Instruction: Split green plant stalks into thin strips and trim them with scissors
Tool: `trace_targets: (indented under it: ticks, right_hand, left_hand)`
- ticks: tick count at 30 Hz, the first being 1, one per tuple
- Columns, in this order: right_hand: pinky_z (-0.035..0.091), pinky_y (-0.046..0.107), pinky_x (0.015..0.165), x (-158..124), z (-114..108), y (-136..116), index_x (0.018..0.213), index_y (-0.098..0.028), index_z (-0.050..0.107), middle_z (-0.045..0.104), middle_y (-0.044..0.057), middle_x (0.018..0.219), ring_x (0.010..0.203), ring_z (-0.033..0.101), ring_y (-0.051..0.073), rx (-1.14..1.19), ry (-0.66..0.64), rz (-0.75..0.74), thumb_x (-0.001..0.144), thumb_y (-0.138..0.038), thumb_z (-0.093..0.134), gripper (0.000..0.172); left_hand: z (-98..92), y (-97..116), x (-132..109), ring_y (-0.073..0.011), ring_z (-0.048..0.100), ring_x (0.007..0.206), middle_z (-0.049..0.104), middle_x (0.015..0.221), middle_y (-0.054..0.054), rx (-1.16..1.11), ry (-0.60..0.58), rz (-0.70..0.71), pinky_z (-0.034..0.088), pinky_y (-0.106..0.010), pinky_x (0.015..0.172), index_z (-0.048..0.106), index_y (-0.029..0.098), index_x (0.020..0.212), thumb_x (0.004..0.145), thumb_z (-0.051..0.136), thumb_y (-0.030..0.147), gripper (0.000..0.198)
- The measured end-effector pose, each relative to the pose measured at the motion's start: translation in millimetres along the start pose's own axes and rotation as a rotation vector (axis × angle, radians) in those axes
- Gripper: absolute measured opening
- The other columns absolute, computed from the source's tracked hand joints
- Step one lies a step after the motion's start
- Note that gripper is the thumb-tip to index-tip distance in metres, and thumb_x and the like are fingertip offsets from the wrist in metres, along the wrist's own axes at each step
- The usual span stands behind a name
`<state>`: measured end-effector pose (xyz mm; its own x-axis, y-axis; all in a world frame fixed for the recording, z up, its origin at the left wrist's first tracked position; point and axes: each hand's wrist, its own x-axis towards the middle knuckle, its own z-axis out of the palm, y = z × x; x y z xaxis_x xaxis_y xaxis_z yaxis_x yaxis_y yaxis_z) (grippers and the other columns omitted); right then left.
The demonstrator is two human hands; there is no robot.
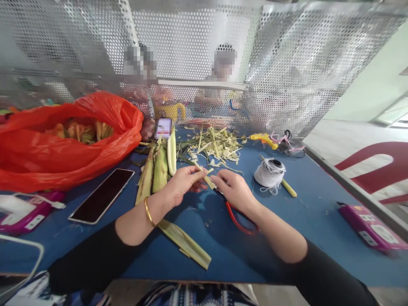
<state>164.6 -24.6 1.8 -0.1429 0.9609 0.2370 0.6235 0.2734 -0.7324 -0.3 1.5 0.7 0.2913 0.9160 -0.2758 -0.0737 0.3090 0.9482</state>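
My left hand [183, 185], with a gold bangle on its wrist, pinches one end of a narrow pale green leaf strip [208, 180] over the blue table [223, 250]. My right hand [234, 189] pinches the other end of that strip; red-handled scissors [237, 219] lie beneath it, and whether it grips them I cannot tell. A long husk leaf [185, 242] lies under my left forearm. Several rolled green husks [159, 168] lie just beyond my left hand.
An orange plastic bag [63, 136] of husks fills the left. A dark phone [102, 195], a pile of leaf scraps [213, 144], a white thread spool [269, 172], a yellow glue gun [263, 139] and pink boxes [371, 225] lie around. Two people sit behind a perforated metal screen [287, 63].
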Motion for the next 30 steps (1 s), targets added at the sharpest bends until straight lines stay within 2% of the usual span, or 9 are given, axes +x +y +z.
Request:
trace_targets:
  ticks: [1,3,5,8,12,15,21,30]
  right_hand:
    - [0.032,0.027,0.055,1.6,1.2,1.9,0.06,-0.022,0.048,0.052,-0.002,0.056,0.054,0.044,0.013,0.102,0.036,0.095,0.082,-0.045,0.053,0.032]
    - [0.033,0.026,0.053,4.2,3.8,4.6,0.066,-0.021,0.056,0.056,-0.003,0.057,0.054,0.047,0.013,0.339,0.068,0.191,0.074,-0.049,0.063,0.03]
    - [0.035,0.025,0.053,5.3,5.9,4.9,0.067,-0.02,0.059,0.056,-0.004,0.056,0.054,0.047,0.012,0.532,0.062,0.213,0.066,-0.049,0.071,0.031]
    - [0.035,0.025,0.053,5.0,7.2,2.9,0.062,-0.019,0.059,0.054,-0.004,0.053,0.052,0.045,0.01,0.639,0.072,0.255,0.058,-0.047,0.076,0.032]
    - [0.032,0.024,0.052,4.5,7.9,1.8,0.059,-0.019,0.059,0.051,-0.005,0.051,0.051,0.041,0.009,0.591,0.126,0.261,0.057,-0.043,0.076,0.029]
    - [0.032,0.025,0.052,4.3,9.5,3.1,0.058,-0.019,0.059,0.051,-0.005,0.051,0.052,0.041,0.01,0.555,0.122,0.245,0.059,-0.041,0.072,0.026]
    - [0.029,0.026,0.051,2.5,10.5,6.1,0.055,-0.02,0.054,0.046,-0.005,0.049,0.051,0.036,0.01,0.466,0.186,0.231,0.063,-0.041,0.065,0.024]
    - [0.029,0.026,0.053,3.1,7.5,9.4,0.055,-0.02,0.053,0.047,-0.005,0.05,0.052,0.038,0.011,0.423,0.283,0.164,0.064,-0.036,0.063,0.021]
  left_hand:
    - [1.8,-1.8,-0.5,-0.0118,0.064,0.054,0.068,0.067,0.0,0.005,-0.01,0.013,0.044,-0.02,0.051,0.064,0.016,0.082,0.066,0.079,0.041,0.033]
    - [5.7,-4.4,-2.7,-0.0121,0.065,0.055,0.069,0.069,0.0,0.034,-0.051,0.033,0.044,-0.02,0.051,0.062,0.017,0.084,0.068,0.078,0.042,0.034]
    - [9.4,-5.8,-5.6,-0.0126,0.066,0.056,0.07,0.069,0.0,0.069,-0.089,0.028,0.043,-0.02,0.051,0.06,0.017,0.084,0.07,0.076,0.044,0.034]
    - [12.4,-5.9,-8.6,-0.0128,0.066,0.054,0.07,0.067,-0.001,0.09,-0.11,0.008,0.043,-0.02,0.05,0.058,0.018,0.085,0.073,0.073,0.048,0.036]
    - [11.2,-5.8,-7.3,-0.0117,0.062,0.048,0.069,0.062,-0.002,0.098,-0.142,-0.018,0.044,-0.021,0.05,0.061,0.017,0.088,0.071,0.073,0.051,0.041]
    - [10.4,-8.2,-4.9,-0.01,0.057,0.045,0.064,0.054,0.0,0.133,-0.131,-0.016,0.044,-0.021,0.049,0.062,0.015,0.08,0.068,0.075,0.05,0.039]
    - [15.6,-14.5,-4.6,-0.0079,0.047,0.041,0.05,0.043,0.005,0.173,-0.187,0.14,0.04,-0.021,0.047,0.059,0.017,0.066,0.075,0.068,0.042,0.028]
    - [16.8,-16.2,-5.9,-0.0082,0.046,0.042,0.047,0.045,0.008,0.165,-0.262,0.2,0.041,-0.022,0.048,0.057,0.017,0.072,0.072,0.07,0.044,0.03]
